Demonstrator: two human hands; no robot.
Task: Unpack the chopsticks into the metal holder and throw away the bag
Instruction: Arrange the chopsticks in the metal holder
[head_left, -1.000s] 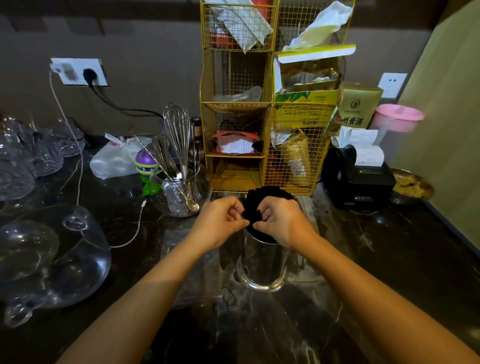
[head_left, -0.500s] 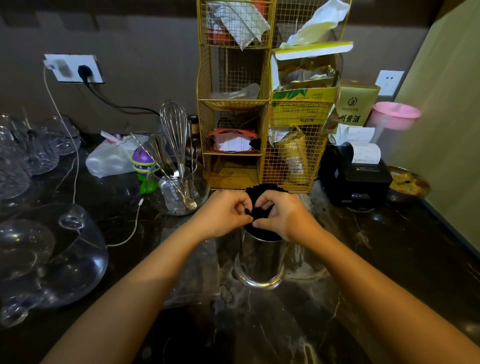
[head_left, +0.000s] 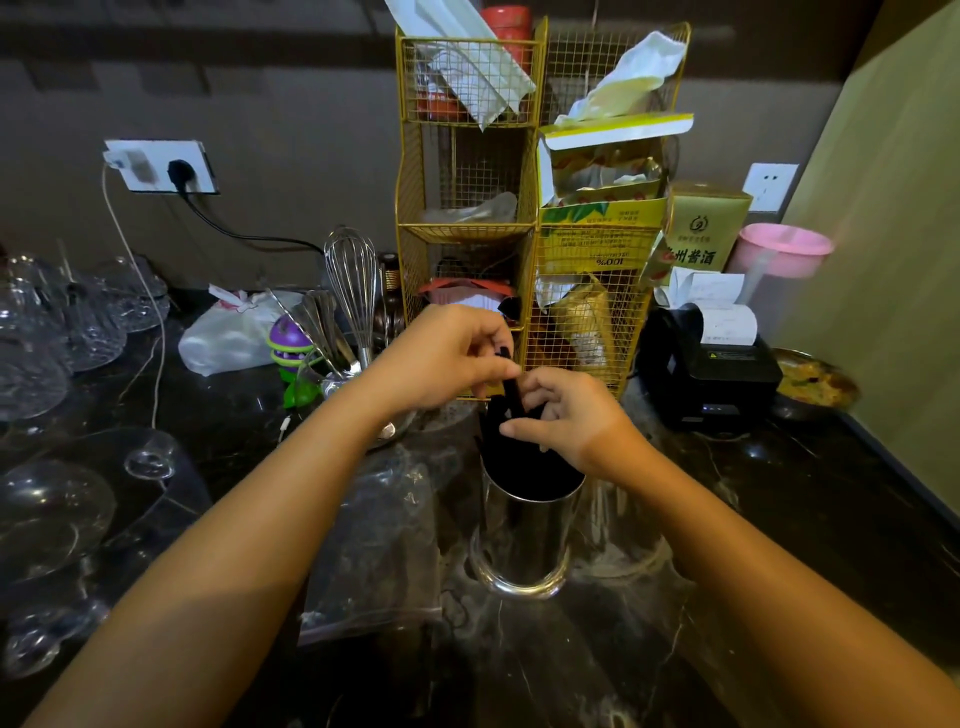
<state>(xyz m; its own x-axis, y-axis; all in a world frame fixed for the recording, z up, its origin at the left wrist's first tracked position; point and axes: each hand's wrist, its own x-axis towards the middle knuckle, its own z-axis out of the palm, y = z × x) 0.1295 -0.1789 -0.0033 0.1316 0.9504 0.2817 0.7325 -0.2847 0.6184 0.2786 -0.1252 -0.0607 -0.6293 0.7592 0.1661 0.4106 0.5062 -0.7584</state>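
A shiny metal holder (head_left: 522, 540) stands upright on the dark marble counter in front of me. Black chopsticks (head_left: 511, 457) fill it, their tops sticking out above the rim. My left hand (head_left: 441, 358) pinches one or two black chopsticks and holds them raised above the bundle. My right hand (head_left: 571, 415) rests on the bundle's tops at the right, fingers curled around them. The clear plastic bag (head_left: 379, 551) lies flat on the counter just left of the holder.
A yellow wire rack (head_left: 467, 208) packed with boxes stands right behind the holder. A glass with a whisk (head_left: 353, 280) and spoons is at the back left, glassware (head_left: 57, 509) at far left, a black receipt printer (head_left: 711, 364) at right.
My left hand has risen from the bundle, lifting a chopstick or two clear of the others. My right hand stays on the bundle.
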